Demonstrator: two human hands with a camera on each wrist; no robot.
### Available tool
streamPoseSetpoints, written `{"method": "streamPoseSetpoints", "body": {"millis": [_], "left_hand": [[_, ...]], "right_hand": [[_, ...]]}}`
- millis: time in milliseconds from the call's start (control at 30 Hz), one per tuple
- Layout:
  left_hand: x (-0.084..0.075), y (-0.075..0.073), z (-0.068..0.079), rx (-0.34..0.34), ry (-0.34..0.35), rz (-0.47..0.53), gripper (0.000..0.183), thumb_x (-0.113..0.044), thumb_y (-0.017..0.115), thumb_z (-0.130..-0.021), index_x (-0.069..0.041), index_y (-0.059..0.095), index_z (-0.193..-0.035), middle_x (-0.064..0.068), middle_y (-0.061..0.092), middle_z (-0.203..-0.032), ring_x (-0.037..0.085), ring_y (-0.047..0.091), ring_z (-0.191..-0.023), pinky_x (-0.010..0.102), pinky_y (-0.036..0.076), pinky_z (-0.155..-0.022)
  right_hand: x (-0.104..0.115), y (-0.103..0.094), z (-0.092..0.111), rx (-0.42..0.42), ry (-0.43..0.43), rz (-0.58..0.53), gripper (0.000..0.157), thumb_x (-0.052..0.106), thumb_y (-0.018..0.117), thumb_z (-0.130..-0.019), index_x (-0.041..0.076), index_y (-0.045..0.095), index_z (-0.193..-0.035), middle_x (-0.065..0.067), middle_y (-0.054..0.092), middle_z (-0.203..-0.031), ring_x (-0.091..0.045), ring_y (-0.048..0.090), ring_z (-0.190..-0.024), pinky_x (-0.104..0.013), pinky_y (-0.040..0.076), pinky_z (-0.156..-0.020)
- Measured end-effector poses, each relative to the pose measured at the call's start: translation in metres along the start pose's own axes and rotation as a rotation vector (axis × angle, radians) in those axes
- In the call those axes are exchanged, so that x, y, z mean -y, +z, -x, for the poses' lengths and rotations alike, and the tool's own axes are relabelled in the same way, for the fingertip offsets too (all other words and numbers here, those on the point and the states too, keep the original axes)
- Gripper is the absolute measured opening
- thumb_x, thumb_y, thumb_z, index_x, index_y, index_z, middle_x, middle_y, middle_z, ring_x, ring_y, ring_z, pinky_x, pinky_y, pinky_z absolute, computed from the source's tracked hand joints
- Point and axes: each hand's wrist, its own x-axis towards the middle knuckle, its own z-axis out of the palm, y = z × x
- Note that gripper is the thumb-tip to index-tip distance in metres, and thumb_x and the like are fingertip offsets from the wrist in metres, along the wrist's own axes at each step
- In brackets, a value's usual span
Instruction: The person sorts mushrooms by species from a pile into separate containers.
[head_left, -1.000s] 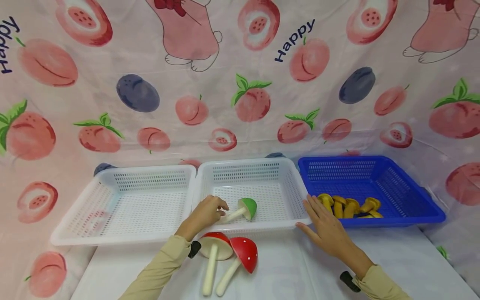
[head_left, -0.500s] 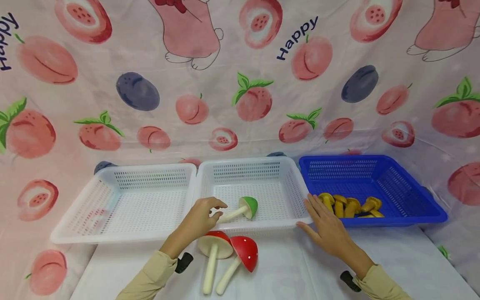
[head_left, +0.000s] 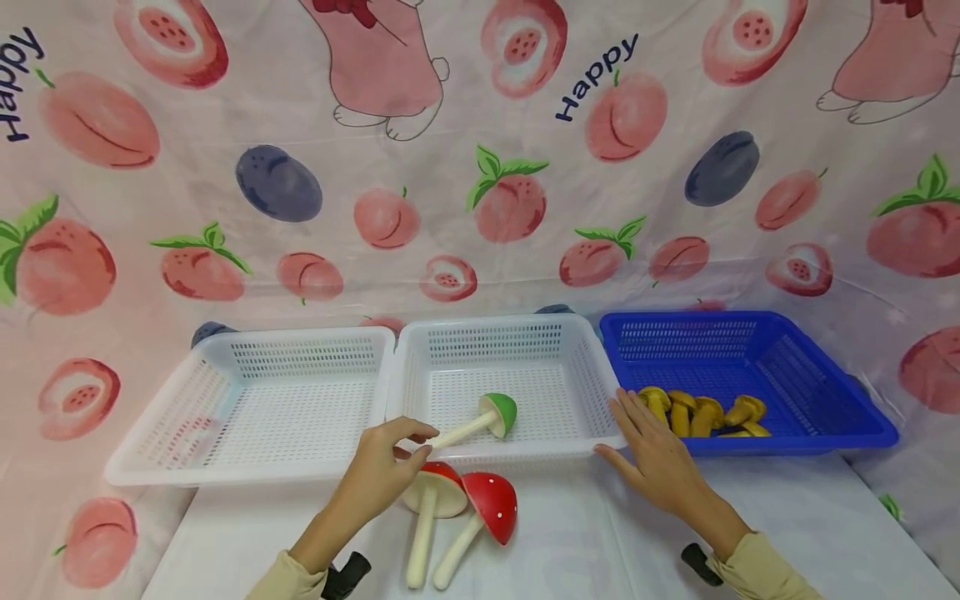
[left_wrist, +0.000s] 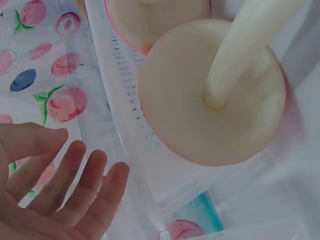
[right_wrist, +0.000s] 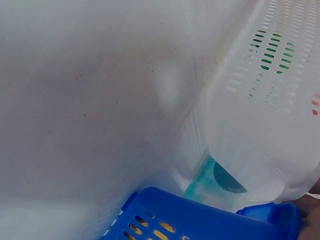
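Observation:
My left hand (head_left: 378, 467) hangs over the front left corner of the middle white basket (head_left: 592, 392), fingers loosely bent and holding nothing. In the left wrist view its fingers (left_wrist: 92, 190) are apart from everything. A green-capped toy mushroom (head_left: 500, 414) lies in that basket, its pale stem running toward my fingertips. Just in front lie two red-capped toy mushrooms, a left one (head_left: 442, 492) and a right one (head_left: 495, 504). With straight fingers, my right hand (head_left: 660, 462) rests on the basket rims where the middle basket meets the blue basket (head_left: 795, 442).
On the left stands another white basket (head_left: 300, 417). Several yellow-brown toy mushrooms (head_left: 705, 415) lie in the blue basket. White cloth (head_left: 570, 533) covers the table, and a fruit-print cloth (head_left: 450, 200) hangs behind.
My left hand has drawn back to the left and toward me, away from the green-capped mushroom's stem. The right hand stays on the rims; the mushrooms lie where they were.

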Motion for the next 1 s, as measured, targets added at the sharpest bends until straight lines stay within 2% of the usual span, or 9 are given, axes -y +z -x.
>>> {"method": "streamPoseSetpoints", "body": {"millis": [167,367,533,700,800,933,1000], "left_hand": [[-0.001,0.001,0.018,-0.038,-0.085,0.018,0.027,0.008,0.069,-0.077,-0.014,0.072,-0.09,-0.002,0.069,-0.089,0.016,0.064,-0.084,0.022,0.053,-0.062],[0.001,0.006,0.037,-0.059,-0.166,0.021,0.025,0.011,0.067,-0.076,-0.009,0.071,-0.091,0.0,0.069,-0.089,0.018,0.063,-0.083,0.021,0.053,-0.059],[0.0,0.011,0.051,-0.076,-0.237,-0.011,0.025,0.006,0.07,-0.076,-0.011,0.071,-0.094,-0.002,0.069,-0.09,0.017,0.063,-0.083,0.021,0.051,-0.056],[0.002,0.015,0.062,-0.054,-0.28,-0.044,0.028,0.0,0.072,-0.076,-0.016,0.071,-0.099,-0.006,0.068,-0.097,0.014,0.061,-0.086,0.032,0.05,-0.067],[0.006,0.02,0.07,-0.026,-0.294,-0.04,0.029,-0.002,0.073,-0.076,-0.014,0.069,-0.102,-0.004,0.067,-0.1,0.018,0.061,-0.089,0.038,0.05,-0.07],[0.012,0.029,0.081,0.032,-0.336,-0.006,0.038,-0.007,0.077,-0.074,-0.012,0.063,-0.109,0.004,0.064,-0.105,0.023,0.061,-0.089,0.036,0.051,-0.062],[0.017,0.032,0.084,0.056,-0.328,0.007,0.044,-0.008,0.079,-0.072,-0.01,0.061,-0.112,0.008,0.064,-0.106,0.023,0.062,-0.086,0.038,0.051,-0.06]], "right_hand": [[0.0,0.0,0.0,0.001,0.003,0.001,0.074,0.046,0.059,-0.09,-0.003,0.038,-0.142,-0.022,0.031,-0.149,-0.039,0.028,-0.136,-0.051,0.025,-0.11],[-0.001,0.002,0.0,0.001,0.003,0.009,0.073,0.046,0.057,-0.091,-0.003,0.038,-0.142,-0.022,0.031,-0.149,-0.039,0.029,-0.136,-0.051,0.026,-0.109],[-0.001,0.002,-0.001,0.001,0.007,0.007,0.073,0.046,0.057,-0.091,-0.003,0.038,-0.142,-0.022,0.03,-0.149,-0.039,0.028,-0.136,-0.05,0.024,-0.11],[-0.001,0.001,-0.003,-0.011,0.0,0.004,0.072,0.045,0.058,-0.091,-0.003,0.038,-0.142,-0.022,0.031,-0.149,-0.037,0.027,-0.137,-0.05,0.024,-0.11],[0.0,0.001,-0.002,-0.014,-0.001,0.003,0.072,0.044,0.058,-0.091,-0.004,0.04,-0.14,-0.023,0.032,-0.148,-0.039,0.028,-0.136,-0.05,0.025,-0.11],[0.001,0.001,-0.001,-0.014,0.001,0.011,0.071,0.045,0.059,-0.091,-0.004,0.041,-0.139,-0.023,0.034,-0.147,-0.039,0.03,-0.135,-0.048,0.024,-0.11],[0.001,0.001,0.0,-0.018,0.003,0.015,0.071,0.045,0.059,-0.091,-0.004,0.042,-0.139,-0.023,0.034,-0.147,-0.039,0.03,-0.135,-0.048,0.024,-0.111]]}}
